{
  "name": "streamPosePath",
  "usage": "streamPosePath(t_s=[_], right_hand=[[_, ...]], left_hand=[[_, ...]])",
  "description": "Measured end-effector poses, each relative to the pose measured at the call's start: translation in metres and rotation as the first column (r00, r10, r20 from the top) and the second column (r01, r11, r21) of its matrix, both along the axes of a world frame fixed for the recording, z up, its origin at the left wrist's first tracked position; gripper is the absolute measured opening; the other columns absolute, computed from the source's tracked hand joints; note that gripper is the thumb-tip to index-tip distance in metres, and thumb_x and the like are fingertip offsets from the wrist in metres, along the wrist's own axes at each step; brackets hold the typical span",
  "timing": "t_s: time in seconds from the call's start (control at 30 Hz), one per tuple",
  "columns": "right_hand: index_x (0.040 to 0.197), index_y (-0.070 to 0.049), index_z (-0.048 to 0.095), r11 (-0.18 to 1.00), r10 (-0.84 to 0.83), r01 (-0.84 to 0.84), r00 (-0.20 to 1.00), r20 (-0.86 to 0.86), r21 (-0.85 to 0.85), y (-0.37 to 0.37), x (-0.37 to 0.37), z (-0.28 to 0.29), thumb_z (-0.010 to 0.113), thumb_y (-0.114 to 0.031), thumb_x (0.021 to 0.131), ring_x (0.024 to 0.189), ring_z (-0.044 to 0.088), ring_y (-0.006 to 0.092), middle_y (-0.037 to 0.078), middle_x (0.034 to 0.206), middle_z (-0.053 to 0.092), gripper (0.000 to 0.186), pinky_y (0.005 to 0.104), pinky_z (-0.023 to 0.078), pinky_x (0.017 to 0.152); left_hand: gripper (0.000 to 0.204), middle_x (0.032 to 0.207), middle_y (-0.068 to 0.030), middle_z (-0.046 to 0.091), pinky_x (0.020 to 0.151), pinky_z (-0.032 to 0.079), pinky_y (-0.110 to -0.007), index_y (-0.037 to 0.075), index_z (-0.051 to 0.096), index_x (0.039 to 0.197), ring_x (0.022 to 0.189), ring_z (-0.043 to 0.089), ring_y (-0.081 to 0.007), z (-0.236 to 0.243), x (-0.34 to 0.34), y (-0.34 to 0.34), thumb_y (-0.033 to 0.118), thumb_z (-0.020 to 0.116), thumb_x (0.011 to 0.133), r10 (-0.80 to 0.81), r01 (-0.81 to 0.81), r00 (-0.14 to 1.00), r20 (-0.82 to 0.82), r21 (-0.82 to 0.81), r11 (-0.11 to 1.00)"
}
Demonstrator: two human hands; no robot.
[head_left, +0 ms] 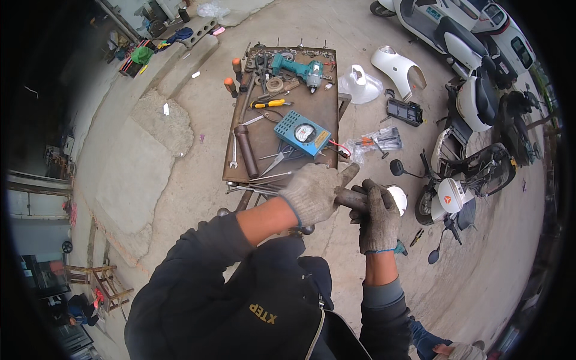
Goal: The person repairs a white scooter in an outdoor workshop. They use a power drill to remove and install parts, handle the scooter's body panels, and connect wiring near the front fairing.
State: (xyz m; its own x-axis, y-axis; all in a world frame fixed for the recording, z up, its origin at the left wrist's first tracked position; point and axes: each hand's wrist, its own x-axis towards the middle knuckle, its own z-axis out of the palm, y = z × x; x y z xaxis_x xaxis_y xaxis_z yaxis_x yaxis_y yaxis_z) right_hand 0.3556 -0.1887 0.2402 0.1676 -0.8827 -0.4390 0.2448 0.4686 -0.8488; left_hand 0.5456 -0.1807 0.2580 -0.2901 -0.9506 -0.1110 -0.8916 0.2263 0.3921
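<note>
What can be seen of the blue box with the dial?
The blue box is rectangular, seemingly painted metal, with small dark openings at its left end, a round dial mid-top and a yellowish label. It lies dial up, askew on the brown table. Red and white wires leave its right end. Tools lie close by; contact is unclear.

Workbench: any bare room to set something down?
Bare along the right edge, between teal drill and blue meter box; a smaller patch lies between that box and the brown tube. Crowded at the far left: orange handles, a beige ring.
</note>
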Motion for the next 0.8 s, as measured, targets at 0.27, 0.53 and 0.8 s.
streamPosePath(t_s=[0.27,0.53,0.8], right_hand=[[0.158,0.003,0.039,0.976,-0.2,0.19,0.976,0.086,0.107,-0.105,-0.056,-0.066,0.064,-0.026,0.107,0.096,0.07,0.0247,0.021,0.145,0.058,0.063,0.037,0.064,0.082],[0.141,0.002,0.054,0.811,-0.329,0.319,0.942,-0.068,0.49,-0.205,-0.107,-0.227,0.066,-0.024,0.103,0.08,0.069,0.0241,0.015,0.114,0.066,0.047,0.0353,0.063,0.066],[0.135,0.003,0.06,0.665,-0.298,0.378,0.925,-0.235,0.645,-0.281,-0.135,-0.373,0.066,-0.017,0.1,0.074,0.07,0.0222,0.013,0.101,0.067,0.041,0.0323,0.061,0.06]], left_hand=[[0.022,0.096,-0.0155,0.075,0.085,0.057,-0.047,0.013,0.08,0.103,0.099,0.072,-0.0345,-0.07,0.043,-0.161,0.025,0.071,0.086,0.208,-0.167,0.961,0.184,-0.213,0.963],[0.042,0.136,-0.0154,0.065,0.109,0.049,-0.05,0.014,0.077,0.118,0.129,0.058,-0.039,-0.152,0.092,-0.256,0.021,0.08,0.076,0.403,-0.392,0.795,0.455,-0.122,0.912],[0.077,0.163,-0.035,0.031,0.125,0.027,-0.061,0.013,0.056,0.146,0.149,0.032,-0.0584,-0.187,0.093,-0.276,0.016,0.085,0.074,0.315,-0.286,0.849,0.424,-0.134,0.949]])
